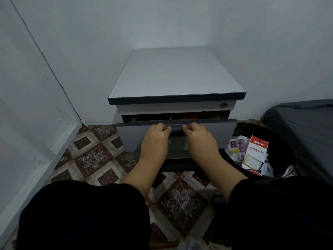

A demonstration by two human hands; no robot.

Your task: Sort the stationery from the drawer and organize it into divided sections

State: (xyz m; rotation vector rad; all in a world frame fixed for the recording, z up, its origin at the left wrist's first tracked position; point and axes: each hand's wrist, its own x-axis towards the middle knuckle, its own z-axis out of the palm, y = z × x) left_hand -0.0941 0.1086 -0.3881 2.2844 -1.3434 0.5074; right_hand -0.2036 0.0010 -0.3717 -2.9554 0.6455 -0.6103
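Observation:
A grey drawer cabinet (176, 74) stands against the white wall. Its top drawer (216, 130) is pulled out a small way, and a narrow gap shows dim brown and orange contents (187, 116) that I cannot make out. My left hand (156, 139) and my right hand (200, 139) both grip the dark handle (177, 129) at the middle of the drawer front, fingers curled over its top edge, one on each side.
A black bin (281, 150) at the cabinet's right holds a red and white stationery packet (255, 154) and small clear packets (237, 147). A dark covered surface (306, 127) lies at the far right. My knees in black fill the foreground over patterned floor tiles (93, 152).

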